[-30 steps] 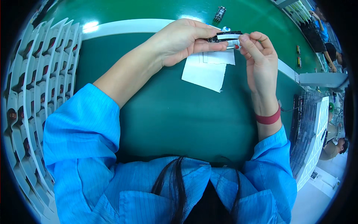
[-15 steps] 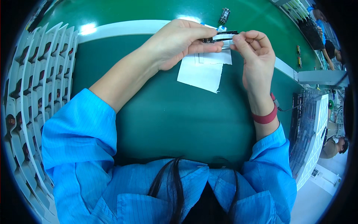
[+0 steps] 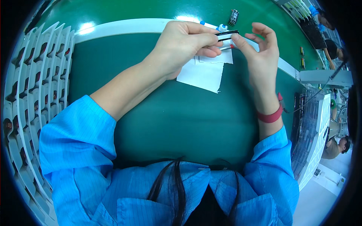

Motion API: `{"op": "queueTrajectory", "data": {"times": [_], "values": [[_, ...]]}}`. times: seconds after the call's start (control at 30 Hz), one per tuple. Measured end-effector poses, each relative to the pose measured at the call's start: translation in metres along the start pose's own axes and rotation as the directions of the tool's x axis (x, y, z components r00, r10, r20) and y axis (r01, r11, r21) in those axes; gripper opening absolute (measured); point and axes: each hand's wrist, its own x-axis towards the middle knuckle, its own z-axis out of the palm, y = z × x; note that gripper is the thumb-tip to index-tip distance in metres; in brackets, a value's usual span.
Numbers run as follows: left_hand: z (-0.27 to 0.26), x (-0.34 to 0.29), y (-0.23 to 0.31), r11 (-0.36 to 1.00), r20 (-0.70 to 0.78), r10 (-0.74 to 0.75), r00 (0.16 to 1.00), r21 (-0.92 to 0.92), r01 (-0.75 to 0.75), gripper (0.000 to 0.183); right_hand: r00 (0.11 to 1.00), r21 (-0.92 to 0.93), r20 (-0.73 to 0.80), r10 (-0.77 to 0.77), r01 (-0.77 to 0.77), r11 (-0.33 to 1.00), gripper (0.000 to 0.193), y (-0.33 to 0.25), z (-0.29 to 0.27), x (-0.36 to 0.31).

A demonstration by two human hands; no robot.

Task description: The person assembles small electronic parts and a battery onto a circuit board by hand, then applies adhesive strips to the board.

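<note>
My left hand pinches a small black electronic part with a pale strip along its face, held above the table. The part's left end is hidden by my fingers. My right hand is at its other end, with the thumb tip at the strip and the other fingers raised and spread apart. Below the part lie sheets of white paper with a torn edge. A thin metallic tool with a red tip shows just under my left fingers; its kind is unclear.
Beyond the white bar lies a small circuit module. A white bottle with a blue cap stands behind my hands. Stacked trays line the left side, clear plastic trays the right. A cord runs from my red wristband.
My right fingers have let go of their pinch on the strip and spread apart. The strip now lies along the part. My left hand has tilted slightly and still grips it.
</note>
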Motion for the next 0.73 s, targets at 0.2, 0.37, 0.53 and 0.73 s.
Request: {"op": "queueTrajectory", "data": {"times": [0.2, 0.37, 0.53, 0.73], "values": [[-0.022, 0.009, 0.023, 0.911, 0.504, -0.256, 0.825, -0.16, 0.38, 0.027, 0.823, 0.31, 0.513, 0.242, -0.441, 0.842, 0.029, -0.012, -0.032, 0.024], [-0.01, 0.004, 0.019, 0.944, 0.399, -0.236, 0.886, -0.121, 0.306, 0.031, 0.924, 0.255, 0.338, 0.178, -0.272, 0.928, 0.025, -0.022, -0.013, 0.011], [0.014, -0.005, 0.006, 0.98, 0.211, -0.136, 0.968, -0.113, 0.163, 0.032, 0.993, 0.076, 0.092, -0.073, 0.066, 0.995, 0.018, -0.014, 0.0, 0.0], [0.015, -0.007, 0.004, 0.99, 0.169, -0.06, 0.984, -0.116, 0.08, 0.032, 0.951, -0.069, 0.045, -0.304, 0.307, 0.949, 0.018, -0.008, 0.002, 0.0]]}}
